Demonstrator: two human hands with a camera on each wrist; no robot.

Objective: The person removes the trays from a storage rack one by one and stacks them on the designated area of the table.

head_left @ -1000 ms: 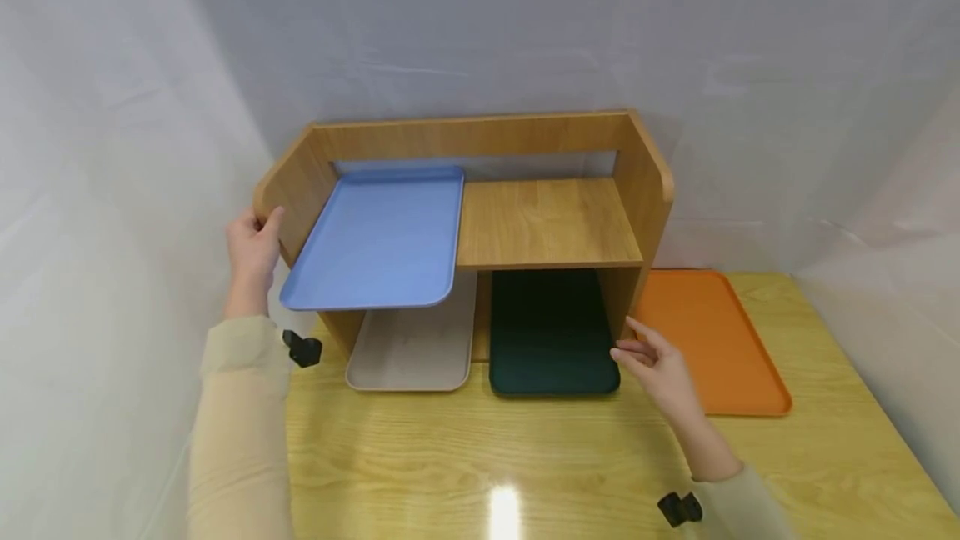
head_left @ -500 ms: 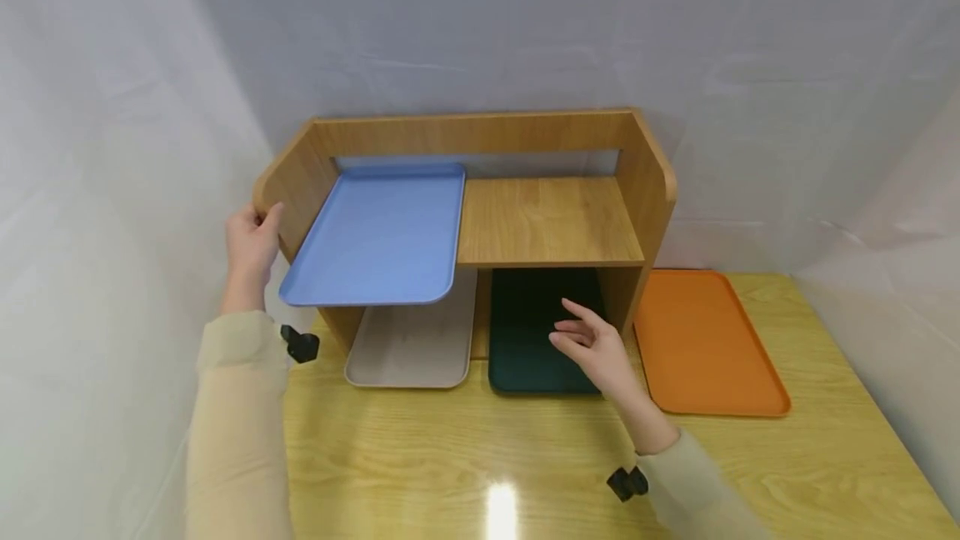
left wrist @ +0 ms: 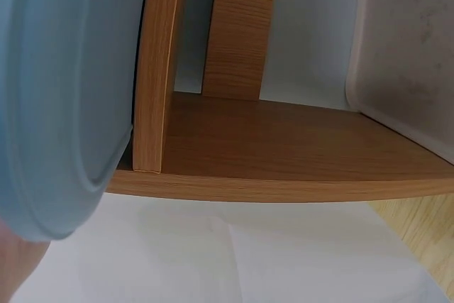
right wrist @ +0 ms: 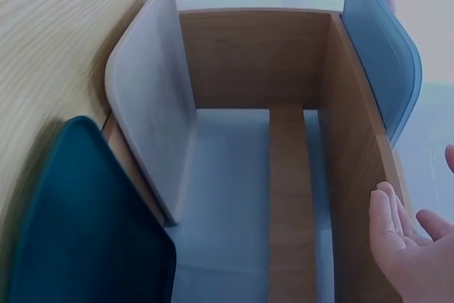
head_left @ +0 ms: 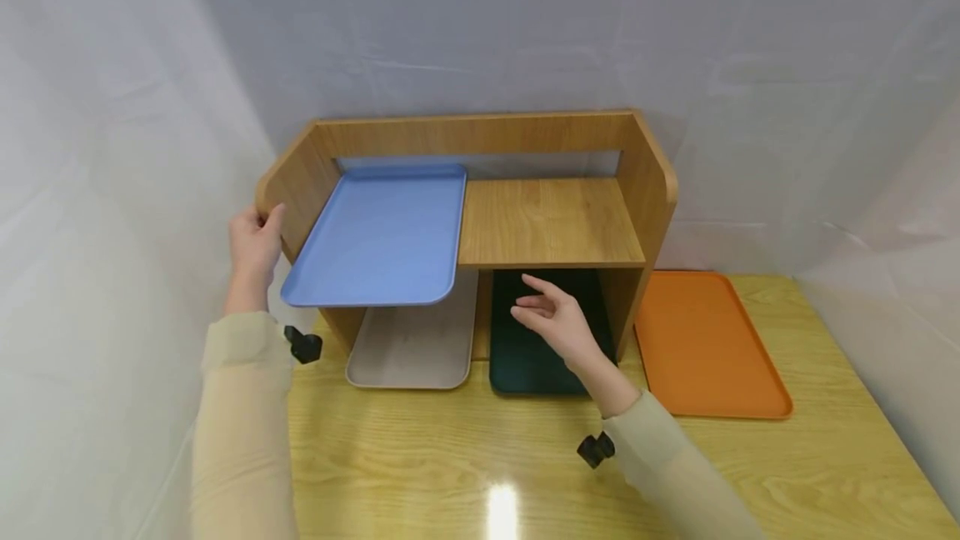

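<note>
A wooden shelf unit (head_left: pixel 551 219) stands at the back of the table. A blue tray (head_left: pixel 378 236) lies on its upper left board and juts over the front edge. Below it are a beige tray (head_left: pixel 412 352) on the left and a dark green tray (head_left: pixel 528 357) on the right. My left hand (head_left: pixel 258 227) grips the shelf's left side panel, thumb on the inner face. My right hand (head_left: pixel 536 302) hovers open in front of the lower right compartment, above the dark green tray, holding nothing. In the right wrist view the open hand (right wrist: pixel 408 246) is near the shelf's divider (right wrist: pixel 291 196).
An orange tray (head_left: pixel 708 344) lies flat on the wooden table (head_left: pixel 450 457), right of the shelf. The upper right board of the shelf is bare. White cloth walls close in at the left, back and right.
My right hand has moved left and up, from beside the shelf's right panel to in front of the dark green tray's compartment. The left hand keeps its grip.
</note>
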